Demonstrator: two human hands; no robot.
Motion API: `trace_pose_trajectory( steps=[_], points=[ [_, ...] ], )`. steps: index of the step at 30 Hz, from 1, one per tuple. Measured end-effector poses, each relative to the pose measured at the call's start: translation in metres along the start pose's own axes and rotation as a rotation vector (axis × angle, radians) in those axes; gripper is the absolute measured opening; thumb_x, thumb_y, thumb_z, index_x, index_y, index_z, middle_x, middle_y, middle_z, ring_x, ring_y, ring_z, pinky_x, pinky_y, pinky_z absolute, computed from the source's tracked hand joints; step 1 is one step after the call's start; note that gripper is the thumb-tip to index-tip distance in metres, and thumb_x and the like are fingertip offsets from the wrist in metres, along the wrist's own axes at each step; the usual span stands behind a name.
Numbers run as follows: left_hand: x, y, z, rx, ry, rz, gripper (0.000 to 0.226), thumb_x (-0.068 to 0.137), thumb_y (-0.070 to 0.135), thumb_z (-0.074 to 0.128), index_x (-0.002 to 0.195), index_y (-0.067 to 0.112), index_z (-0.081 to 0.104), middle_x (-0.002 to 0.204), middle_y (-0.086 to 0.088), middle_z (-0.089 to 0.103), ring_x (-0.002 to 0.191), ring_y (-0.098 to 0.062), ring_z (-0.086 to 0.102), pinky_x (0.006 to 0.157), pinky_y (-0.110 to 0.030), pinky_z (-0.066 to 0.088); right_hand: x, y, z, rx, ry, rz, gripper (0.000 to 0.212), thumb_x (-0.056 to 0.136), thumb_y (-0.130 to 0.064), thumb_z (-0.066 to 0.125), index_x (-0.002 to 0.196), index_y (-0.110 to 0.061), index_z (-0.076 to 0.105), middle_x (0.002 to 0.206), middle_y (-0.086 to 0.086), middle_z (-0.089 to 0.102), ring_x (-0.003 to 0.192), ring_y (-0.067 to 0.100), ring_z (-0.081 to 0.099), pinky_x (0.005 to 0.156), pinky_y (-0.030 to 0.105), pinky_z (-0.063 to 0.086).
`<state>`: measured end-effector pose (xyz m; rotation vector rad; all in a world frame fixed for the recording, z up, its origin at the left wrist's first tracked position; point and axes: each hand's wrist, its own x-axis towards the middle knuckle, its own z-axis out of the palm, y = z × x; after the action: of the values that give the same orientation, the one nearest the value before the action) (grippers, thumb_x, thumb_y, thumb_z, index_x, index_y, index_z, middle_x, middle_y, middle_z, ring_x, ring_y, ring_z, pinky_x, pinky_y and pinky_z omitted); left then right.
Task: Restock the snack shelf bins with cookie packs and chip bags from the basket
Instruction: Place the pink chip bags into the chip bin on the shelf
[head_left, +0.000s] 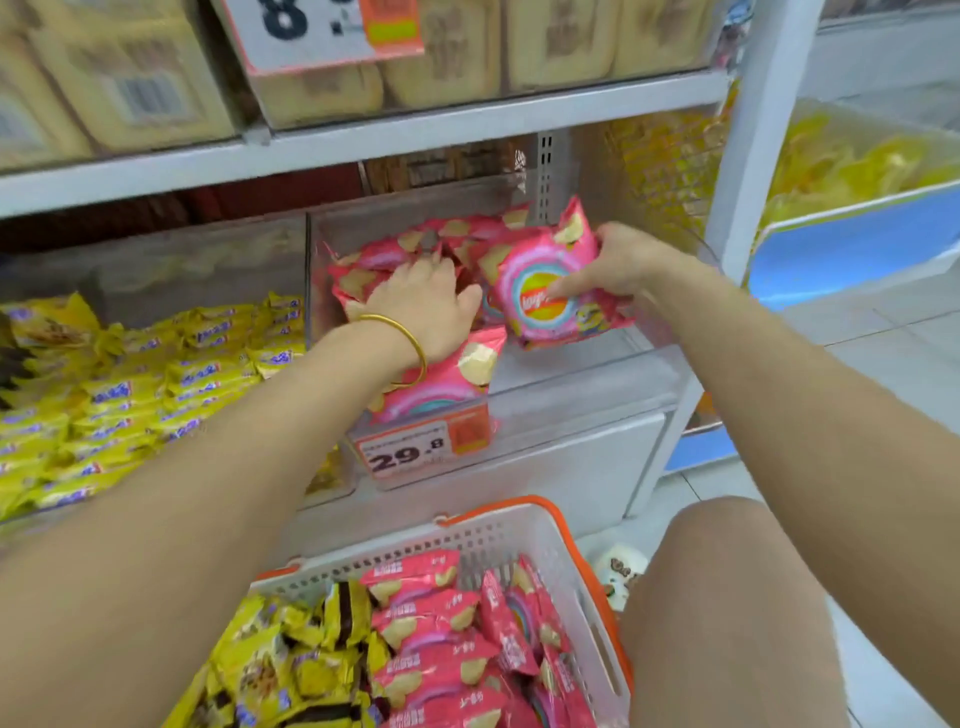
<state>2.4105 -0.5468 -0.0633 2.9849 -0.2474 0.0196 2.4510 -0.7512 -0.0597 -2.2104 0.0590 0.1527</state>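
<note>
A clear shelf bin (587, 379) holds several pink chip bags (441, 384). My right hand (608, 265) grips one pink chip bag (540, 291) and holds it upright over the bin's right half. My left hand (421, 301), with a gold bangle on the wrist, rests palm-down on the pile of pink bags at the bin's left; its fingertips are hidden among them. Below, a white basket with orange rim (545, 525) holds more pink chip bags (436, 629) and yellow cookie packs (291, 660).
A neighbouring bin on the left is full of yellow cookie packs (156, 374). A price tag reading 29.8 (415, 447) hangs on the chip bin's front. Beige packs fill the shelf above (415, 124). My bare knee (727, 597) is beside the basket; tiled floor lies right.
</note>
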Motion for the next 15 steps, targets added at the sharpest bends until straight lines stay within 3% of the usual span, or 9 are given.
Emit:
trace_pose_trajectory(
  steps=[2,4,7,11,15],
  points=[
    [0.005,-0.004,0.006,0.065,-0.082,-0.08,0.076,0.087,0.059,0.012,0.146,0.012,0.023,0.154,-0.013,0.02,0.138,-0.033,0.024,0.113,-0.047,0.021,0.02,0.011,0.013,-0.029,-0.111,0.048,0.059,0.063,-0.017,0.086,0.111,0.001,0.058,0.083,0.011,0.064,0.059,0.017,0.055,0.051,0.024,0.044],
    [0.007,-0.006,0.009,0.093,-0.099,-0.134,0.064,0.096,0.051,0.02,0.151,0.021,0.008,0.158,-0.006,0.009,0.143,-0.029,0.014,0.116,-0.046,0.013,0.034,0.016,0.017,-0.073,-0.158,0.068,0.06,0.063,-0.018,0.086,0.113,0.0,0.057,0.09,0.015,0.065,0.07,0.022,0.059,0.063,0.034,0.048],
    [0.004,-0.005,0.007,0.111,-0.134,-0.133,0.062,0.097,0.05,0.021,0.151,0.024,0.003,0.159,-0.004,0.006,0.144,-0.027,0.008,0.115,-0.046,0.01,0.042,0.012,0.016,-0.129,-0.162,0.091,0.049,0.07,-0.015,0.082,0.11,-0.005,0.056,0.096,0.016,0.064,0.083,0.027,0.06,0.08,0.043,0.052],
    [0.0,-0.004,0.004,0.086,-0.144,-0.143,0.062,0.098,0.049,0.023,0.151,0.025,0.001,0.159,-0.002,0.005,0.145,-0.025,0.006,0.115,-0.044,0.007,0.043,0.013,0.034,0.063,-0.217,0.072,0.051,0.071,-0.001,0.079,0.117,-0.001,0.056,0.109,0.018,0.066,0.096,0.033,0.065,0.085,0.052,0.053],
    [0.0,-0.002,0.004,0.057,-0.135,-0.144,0.061,0.098,0.047,0.024,0.151,0.025,0.003,0.159,-0.002,0.007,0.145,-0.025,0.008,0.114,-0.044,0.007,0.041,0.014,0.047,0.077,-0.243,0.116,0.052,0.071,0.005,0.077,0.118,0.002,0.055,0.114,0.02,0.064,0.101,0.031,0.064,0.089,0.048,0.053]
  ],
)
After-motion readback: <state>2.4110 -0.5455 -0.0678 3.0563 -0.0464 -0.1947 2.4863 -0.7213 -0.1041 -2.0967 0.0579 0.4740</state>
